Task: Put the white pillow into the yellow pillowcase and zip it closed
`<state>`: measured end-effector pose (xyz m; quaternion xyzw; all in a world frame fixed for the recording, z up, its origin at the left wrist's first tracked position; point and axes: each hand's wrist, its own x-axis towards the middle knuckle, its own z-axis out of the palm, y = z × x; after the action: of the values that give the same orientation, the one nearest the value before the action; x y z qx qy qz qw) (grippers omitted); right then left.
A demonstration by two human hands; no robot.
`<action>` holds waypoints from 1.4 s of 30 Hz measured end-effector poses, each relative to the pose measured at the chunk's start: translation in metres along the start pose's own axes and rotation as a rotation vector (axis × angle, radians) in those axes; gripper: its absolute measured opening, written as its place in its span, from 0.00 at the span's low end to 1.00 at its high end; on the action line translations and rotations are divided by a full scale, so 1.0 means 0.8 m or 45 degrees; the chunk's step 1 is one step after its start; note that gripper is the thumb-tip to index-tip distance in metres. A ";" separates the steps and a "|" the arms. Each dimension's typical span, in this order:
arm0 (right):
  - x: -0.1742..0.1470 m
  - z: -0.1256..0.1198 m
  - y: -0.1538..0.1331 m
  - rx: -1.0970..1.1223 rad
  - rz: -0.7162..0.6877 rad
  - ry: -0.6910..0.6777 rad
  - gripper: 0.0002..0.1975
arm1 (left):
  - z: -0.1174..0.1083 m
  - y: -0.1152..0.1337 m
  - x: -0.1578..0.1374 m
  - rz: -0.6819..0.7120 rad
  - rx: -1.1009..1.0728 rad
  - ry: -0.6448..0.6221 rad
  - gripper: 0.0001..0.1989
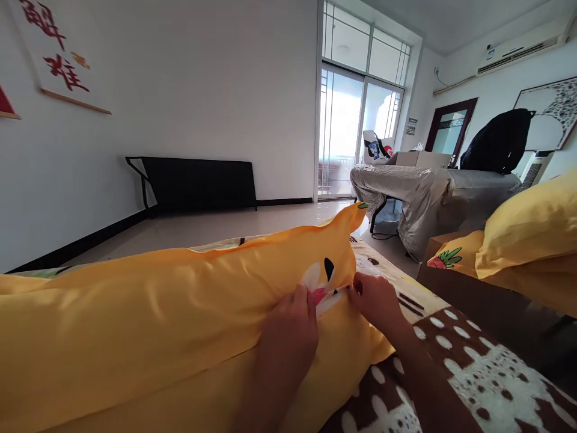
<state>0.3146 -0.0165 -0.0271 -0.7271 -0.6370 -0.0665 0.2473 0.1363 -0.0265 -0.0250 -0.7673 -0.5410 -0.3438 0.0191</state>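
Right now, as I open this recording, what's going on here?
A person has both hands on a yellow pillow lying on a patterned blanket. The left hand pinches the fabric beside a pink-and-white print, while the right hand has its fingers closed at the edge nearby. The fabric around them is creased and folded. Off to the right, more yellow bedding rests on a dark brown piece of furniture.
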 end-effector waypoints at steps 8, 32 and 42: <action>0.002 0.011 0.007 0.219 -0.137 -0.085 0.10 | -0.006 0.001 -0.002 -0.082 -0.021 -0.084 0.15; 0.003 0.014 -0.004 0.242 -0.176 0.257 0.08 | -0.008 -0.003 -0.006 -0.082 -0.120 0.057 0.16; 0.015 0.056 0.002 0.472 -0.514 0.572 0.09 | -0.018 0.005 -0.013 0.711 0.221 0.400 0.11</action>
<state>0.3085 0.0138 -0.0614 -0.4966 -0.6987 -0.1558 0.4908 0.1305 -0.0422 -0.0181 -0.8191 -0.3275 -0.3920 0.2611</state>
